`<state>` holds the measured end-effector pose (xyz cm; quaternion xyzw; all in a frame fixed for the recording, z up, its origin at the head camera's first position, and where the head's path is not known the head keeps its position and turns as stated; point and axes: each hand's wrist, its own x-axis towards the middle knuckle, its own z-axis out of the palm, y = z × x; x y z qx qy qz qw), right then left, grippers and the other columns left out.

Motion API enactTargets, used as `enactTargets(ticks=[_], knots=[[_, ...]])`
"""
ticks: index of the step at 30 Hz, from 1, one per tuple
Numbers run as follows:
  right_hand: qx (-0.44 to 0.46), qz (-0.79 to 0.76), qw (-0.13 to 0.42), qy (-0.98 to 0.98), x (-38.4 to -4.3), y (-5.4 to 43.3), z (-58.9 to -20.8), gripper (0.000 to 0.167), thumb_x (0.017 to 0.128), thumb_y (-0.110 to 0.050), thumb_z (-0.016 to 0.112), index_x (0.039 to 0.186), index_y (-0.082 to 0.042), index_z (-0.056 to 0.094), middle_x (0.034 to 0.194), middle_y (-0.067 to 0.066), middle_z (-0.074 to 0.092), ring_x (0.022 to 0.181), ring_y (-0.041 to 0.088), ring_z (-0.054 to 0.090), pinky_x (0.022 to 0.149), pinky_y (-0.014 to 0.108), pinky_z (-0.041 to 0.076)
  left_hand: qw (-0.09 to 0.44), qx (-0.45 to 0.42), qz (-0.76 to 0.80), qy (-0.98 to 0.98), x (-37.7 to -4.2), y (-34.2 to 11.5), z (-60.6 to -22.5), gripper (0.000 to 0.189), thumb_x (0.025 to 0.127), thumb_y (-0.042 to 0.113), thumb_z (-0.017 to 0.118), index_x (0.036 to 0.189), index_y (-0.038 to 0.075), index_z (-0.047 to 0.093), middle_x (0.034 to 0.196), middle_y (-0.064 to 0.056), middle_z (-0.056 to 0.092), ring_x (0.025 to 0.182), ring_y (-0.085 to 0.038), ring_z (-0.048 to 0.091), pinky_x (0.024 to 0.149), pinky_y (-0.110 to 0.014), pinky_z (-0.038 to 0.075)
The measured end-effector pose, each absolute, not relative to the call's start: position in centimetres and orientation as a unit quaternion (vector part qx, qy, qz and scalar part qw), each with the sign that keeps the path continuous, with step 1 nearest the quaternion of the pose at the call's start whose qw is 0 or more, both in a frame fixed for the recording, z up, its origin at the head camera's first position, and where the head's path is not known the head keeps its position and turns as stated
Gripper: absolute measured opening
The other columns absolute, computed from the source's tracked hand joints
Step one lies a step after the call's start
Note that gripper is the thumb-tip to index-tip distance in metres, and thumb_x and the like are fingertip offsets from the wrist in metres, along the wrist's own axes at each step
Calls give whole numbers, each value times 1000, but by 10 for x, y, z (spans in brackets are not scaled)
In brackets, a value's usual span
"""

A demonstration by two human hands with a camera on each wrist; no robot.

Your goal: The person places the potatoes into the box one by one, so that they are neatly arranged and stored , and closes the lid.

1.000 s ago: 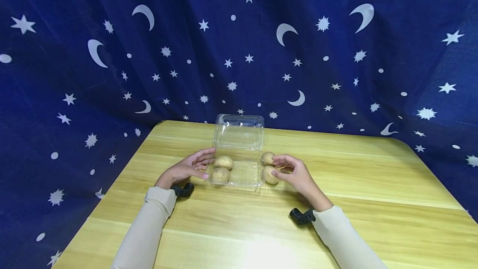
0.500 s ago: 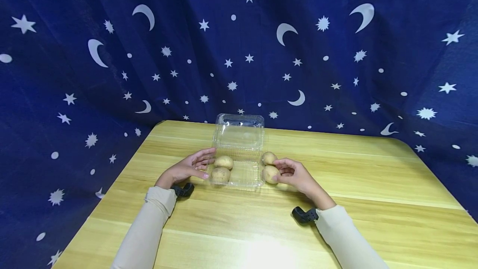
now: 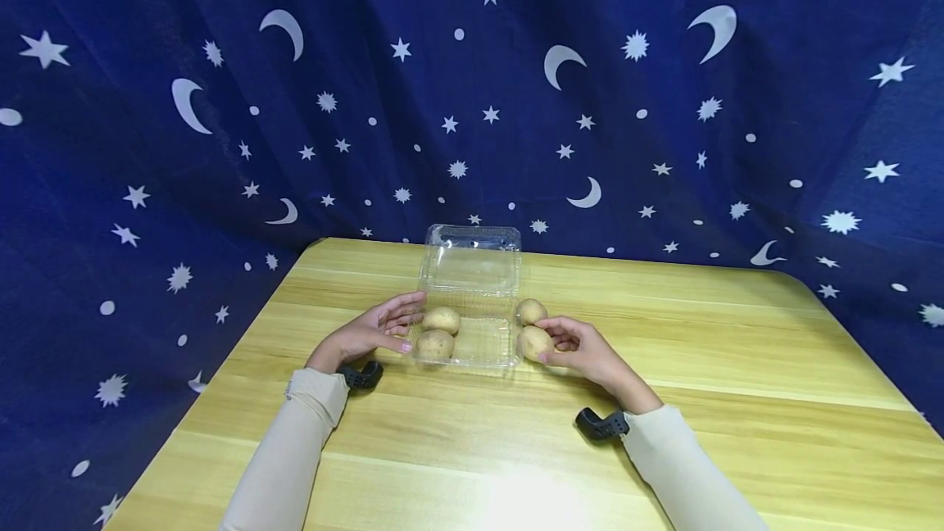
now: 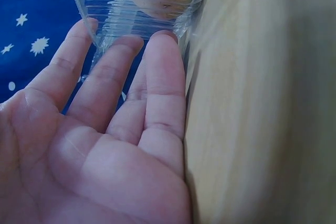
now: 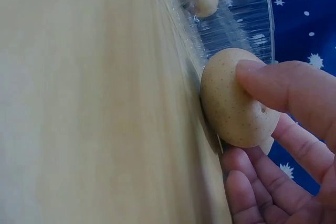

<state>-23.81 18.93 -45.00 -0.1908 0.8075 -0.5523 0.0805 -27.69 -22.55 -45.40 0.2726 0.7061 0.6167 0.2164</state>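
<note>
A clear plastic clamshell box (image 3: pixel 485 344) stands on the table with its lid (image 3: pixel 472 262) raised at the back. Two potatoes lie in its left half, a nearer potato (image 3: pixel 435 345) and one farther potato (image 3: pixel 442 319). My left hand (image 3: pixel 369 334) is beside the box, fingers extended, with fingertips right at its ribbed wall (image 4: pixel 113 11). Just outside the right wall are two more potatoes. On the nearer potato (image 5: pixel 236 100) my right hand (image 3: pixel 586 351) has its thumb on the upper side and its fingers curled behind. The other potato (image 3: pixel 530 311) sits just behind it.
The wooden table (image 3: pixel 442 449) extends around the box on all sides. Behind it hangs a dark blue curtain (image 3: pixel 501 88) with moons and stars. A black camera mount (image 3: pixel 361 375) is strapped to the left wrist, and another black mount (image 3: pixel 601 424) to the right.
My right hand has shifted slightly and its thumb and fingers have come closer around the nearer outside potato. The left hand, the box and the potatoes inside it look the same.
</note>
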Motion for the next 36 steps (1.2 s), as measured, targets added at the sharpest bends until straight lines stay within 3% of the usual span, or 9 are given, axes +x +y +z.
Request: enactTargets(ticks=[7,19,23,36], knots=[[-181,-560,73,805,-237,191,-455,51,94,-1,80,140,13,62,133,26,67,109,22,60,92,25,51,217,274,614,708,-278,-225,-454,102,94,10,82,169,-7,15,175,-32,18,159,-53,22,124,-46,35],[-183,-552,39,813,-234,191,-464,49,93,1,82,138,11,65,132,25,69,109,21,62,95,27,52,220,271,620,702,-277,-226,-455,104,93,10,83,169,-7,15,175,-32,18,159,-54,21,114,-25,41],[-178,-561,37,808,-233,191,-465,50,92,2,82,138,11,65,133,26,69,109,22,62,95,26,53,222,270,623,700,-276,-225,-455,103,93,10,83,169,-8,16,175,-32,17,159,-54,20,113,-24,41],[-140,-638,18,757,-233,189,-463,54,87,10,78,137,18,61,124,26,70,100,6,65,89,18,54,219,272,613,709,-279,-226,-457,100,94,4,79,170,-7,15,175,-31,17,159,-53,22,113,-22,41]])
